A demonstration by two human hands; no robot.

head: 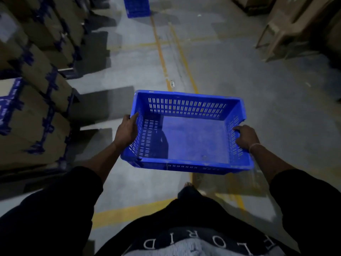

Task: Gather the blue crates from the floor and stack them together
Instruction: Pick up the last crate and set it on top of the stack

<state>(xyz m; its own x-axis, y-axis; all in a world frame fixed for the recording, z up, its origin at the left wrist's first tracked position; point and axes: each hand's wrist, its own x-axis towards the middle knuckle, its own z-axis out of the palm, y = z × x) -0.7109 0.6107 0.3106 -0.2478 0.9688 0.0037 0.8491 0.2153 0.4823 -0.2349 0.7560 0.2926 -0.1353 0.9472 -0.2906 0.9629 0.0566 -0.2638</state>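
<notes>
Crate [186, 133] is off the floor, carried level in front of the torso, empty, long sides left and right. Left hand [127, 129] wraps the left rim, fingers over the top edge, thumb outside; right hand [246, 136] grips the right wall, fingers hooked inside over the slots. Both holds sit near the body-side half of the crate, so the far end is cantilevered; likely failure is the front dipping and the rim sliding out of the fingers if the pace jolts. A second blue stack [137, 6] stands on the floor [239, 71] well ahead, at the top of the view, probably the drop point. Risks en route: the crate blocks sight of the ground just ahead of the foot [188, 185], so a trip is plausible; boxes [36, 85] on pallets crowd the left side, and a corner clip there could twist the crate out of the left grip. Light is dim and the view blurred, so misaligning the crate on the stack at set-down is also plausible: it could seat crooked and tip.
</notes>
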